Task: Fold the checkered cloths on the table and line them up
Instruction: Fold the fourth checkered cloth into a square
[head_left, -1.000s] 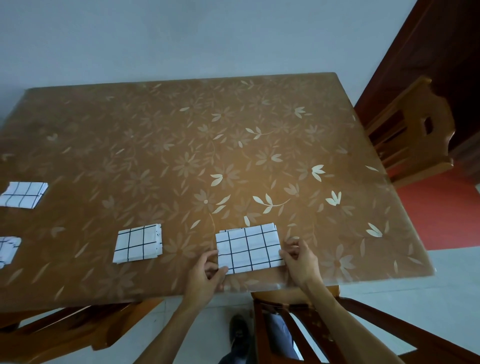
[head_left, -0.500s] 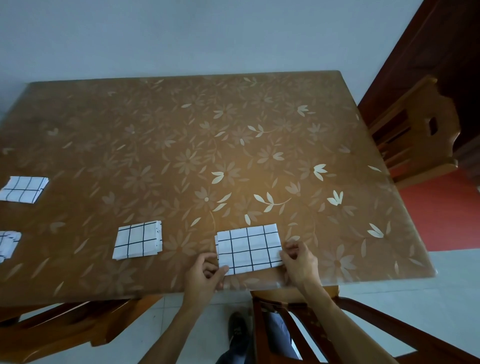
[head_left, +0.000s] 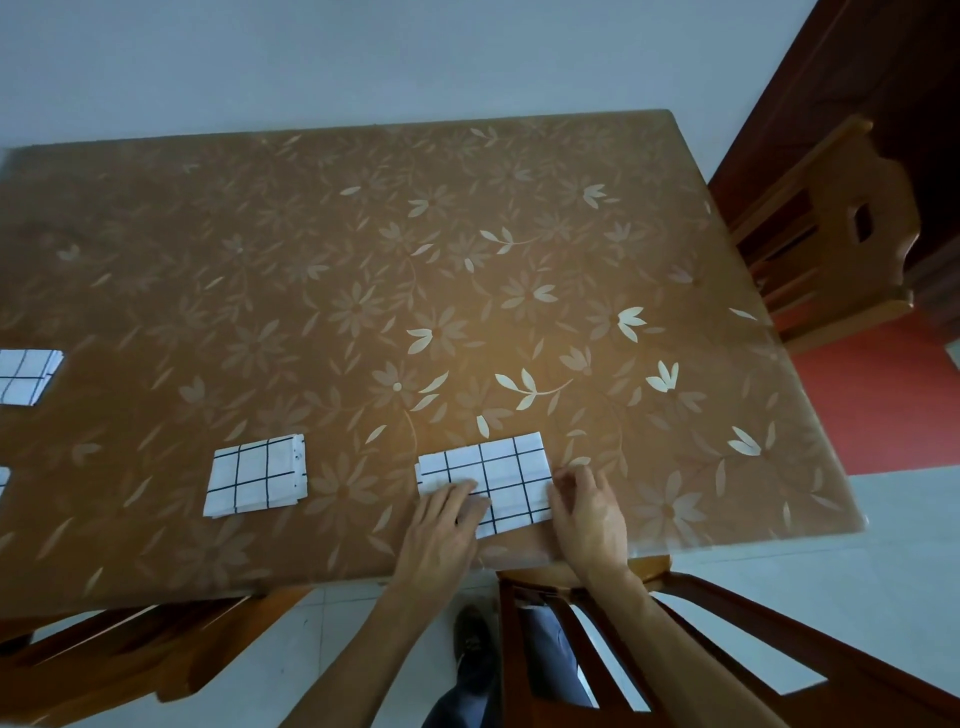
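The left hand (head_left: 445, 522) lies flat on the checkered cloth (head_left: 498, 467); the right hand (head_left: 589, 512) pinches its right edge. Likely light and limp: grip corners.

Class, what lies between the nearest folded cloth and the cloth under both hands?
Head view: only bare flowered tabletop between the folded cloth and the handled cloth.

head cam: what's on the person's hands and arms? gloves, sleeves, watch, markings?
Nothing worn that shows. The left hand and right hand are bare, with no gloves, rings or watch visible. The arms are bare down to the picture's edge, with no sleeves, bands or markings in view.
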